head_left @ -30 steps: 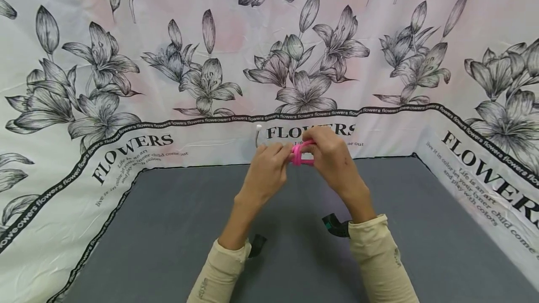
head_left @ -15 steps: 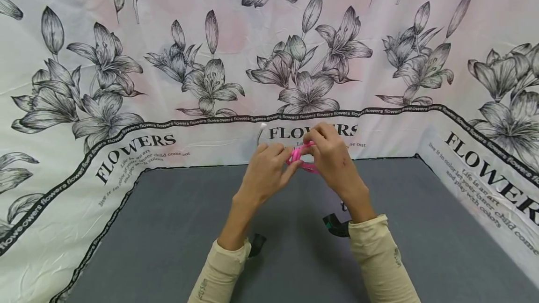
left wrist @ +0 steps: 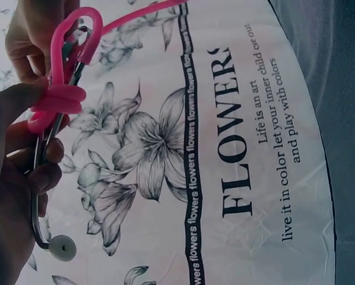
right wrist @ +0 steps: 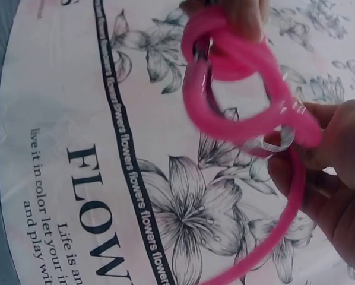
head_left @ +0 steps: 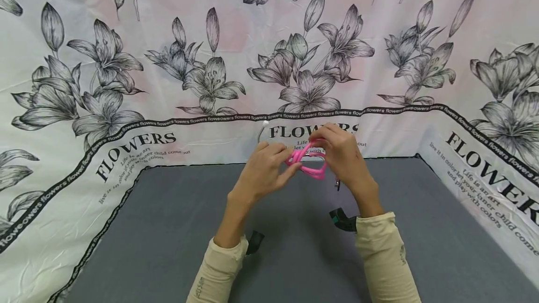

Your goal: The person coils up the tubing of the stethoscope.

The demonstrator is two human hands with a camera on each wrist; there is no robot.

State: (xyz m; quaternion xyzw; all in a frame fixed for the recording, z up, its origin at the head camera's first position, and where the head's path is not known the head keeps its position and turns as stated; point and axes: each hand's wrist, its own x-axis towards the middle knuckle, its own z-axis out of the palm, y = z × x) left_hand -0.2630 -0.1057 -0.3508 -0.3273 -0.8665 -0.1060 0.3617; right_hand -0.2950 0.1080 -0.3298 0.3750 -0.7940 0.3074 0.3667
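A pink stethoscope [head_left: 315, 172] is held up between both hands, above the far edge of the table. My left hand [head_left: 262, 172] grips its metal ear tube [left wrist: 36, 205] and the spot where pink tubing [left wrist: 65, 101] is wrapped in coils. A white ear tip [left wrist: 62, 248] sticks out past that hand. With its fingertips, my right hand [head_left: 344, 155] pinches the tubing at the other side of an open loop [right wrist: 222, 127]. A clear strip [right wrist: 279, 141] shows by the right fingers. Below the right hand hangs a small dark and silver piece [head_left: 337, 184], too small to make out.
The grey table top [head_left: 177, 228] lies beneath the hands. A white cloth [head_left: 227, 139] with printed flowers and lettering hangs behind it and along both sides. Dark wrist straps [head_left: 343, 220] show near the sleeves.
My right hand has shifted a little to the right, and the pink loop between the hands has spread wider. The small piece below the right hand has come into view. My left hand keeps its hold.
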